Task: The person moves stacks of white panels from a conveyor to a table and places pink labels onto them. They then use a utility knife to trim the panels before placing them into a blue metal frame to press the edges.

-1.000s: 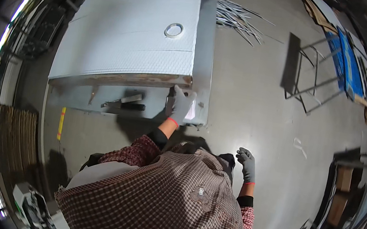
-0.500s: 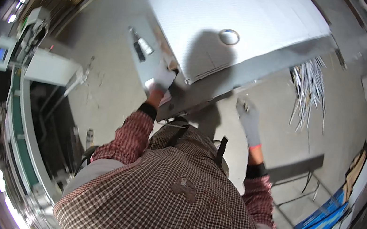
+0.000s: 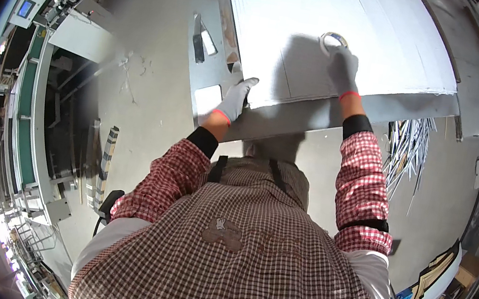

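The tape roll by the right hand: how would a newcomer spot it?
Find the big white sheet on the grey worktable. On it, at the right hand fingertips, lies the tape roll: the only small ring there.

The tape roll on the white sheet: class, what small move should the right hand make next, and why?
Probably close the fingers on the tape roll and lift it. The right hand already reaches it on the white sheet, while the left hand grips the sheet's near corner, which seems to steady it.
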Demonstrator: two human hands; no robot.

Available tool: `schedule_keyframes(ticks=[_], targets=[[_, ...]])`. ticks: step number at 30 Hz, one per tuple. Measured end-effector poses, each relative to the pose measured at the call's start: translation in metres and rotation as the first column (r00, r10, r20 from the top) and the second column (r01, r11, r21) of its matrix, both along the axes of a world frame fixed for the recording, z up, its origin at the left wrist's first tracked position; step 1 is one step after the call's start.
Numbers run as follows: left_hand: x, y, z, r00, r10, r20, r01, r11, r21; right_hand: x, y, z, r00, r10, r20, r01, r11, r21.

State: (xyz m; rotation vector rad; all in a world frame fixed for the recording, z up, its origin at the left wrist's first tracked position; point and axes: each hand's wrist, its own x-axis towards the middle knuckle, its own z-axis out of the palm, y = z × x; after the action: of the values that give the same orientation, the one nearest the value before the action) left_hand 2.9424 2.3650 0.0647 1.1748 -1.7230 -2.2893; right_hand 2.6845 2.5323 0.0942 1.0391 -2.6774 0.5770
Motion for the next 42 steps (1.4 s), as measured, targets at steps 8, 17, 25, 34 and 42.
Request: schedule_keyframes(ticks=[8,17,25,34,42], targets=[[-0.016,-0.006,0.007,0.981,0.157,-0.114,-0.124,0.961,0.247,0.089,0.026,0.01,0.904,0.419,0.081,-0.405,0.902,-0.151],[-0.025,-0.023,0.083,0.976,-0.125,-0.181,0.145,0.984,0.102,0.108,0.067,-0.011,0.888,0.459,-0.007,-0.446,0.859,-0.25],[-0.032,-0.021,0.085,0.96,-0.022,-0.278,0.079,0.978,0.195,0.181,0.04,-0.049,0.803,0.574,0.16,-0.589,0.805,0.068],[-0.02,-0.02,0.061,0.949,0.02,-0.314,0.037,0.984,0.173,0.189,-0.028,-0.058,0.929,0.352,0.118,-0.37,0.9,0.229],[0.006,0.003,0.032,0.949,0.13,-0.288,-0.021,0.936,0.351,0.25,0.081,-0.066,0.894,0.331,0.302,-0.335,0.941,-0.041]])
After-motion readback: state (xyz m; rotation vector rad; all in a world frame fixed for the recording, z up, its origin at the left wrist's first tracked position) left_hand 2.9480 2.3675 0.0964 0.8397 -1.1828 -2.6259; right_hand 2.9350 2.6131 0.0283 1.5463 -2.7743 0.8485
